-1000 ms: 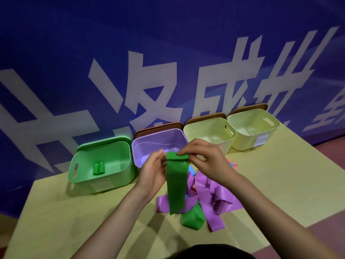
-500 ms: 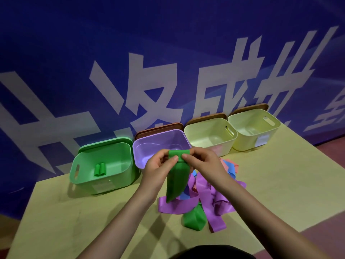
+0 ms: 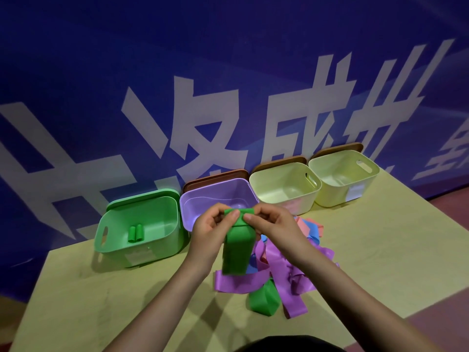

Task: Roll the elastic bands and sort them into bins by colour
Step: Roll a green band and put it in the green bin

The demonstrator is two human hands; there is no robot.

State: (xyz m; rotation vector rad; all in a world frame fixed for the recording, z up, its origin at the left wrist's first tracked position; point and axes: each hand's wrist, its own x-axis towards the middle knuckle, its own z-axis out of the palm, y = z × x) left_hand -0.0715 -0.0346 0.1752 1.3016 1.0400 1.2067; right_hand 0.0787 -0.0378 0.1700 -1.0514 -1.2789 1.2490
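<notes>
head view: the left hand [image 3: 212,231] and right hand [image 3: 272,224] each pinch the top of a flat green elastic band [image 3: 237,246], both grips closed on it, just in front of the purple plastic bin [image 3: 189,205]; it hangs above the yellow tabletop [image 3: 101,288].

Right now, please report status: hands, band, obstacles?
Both hands pinch green band, rolling its top. Green bin holds two rolls. Nothing blocking.

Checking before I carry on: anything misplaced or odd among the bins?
Nothing stands out. The green bin holds only two green rolls; the purple bin and both pale bins look empty. Unrolled bands lie heaped on the table.
</notes>
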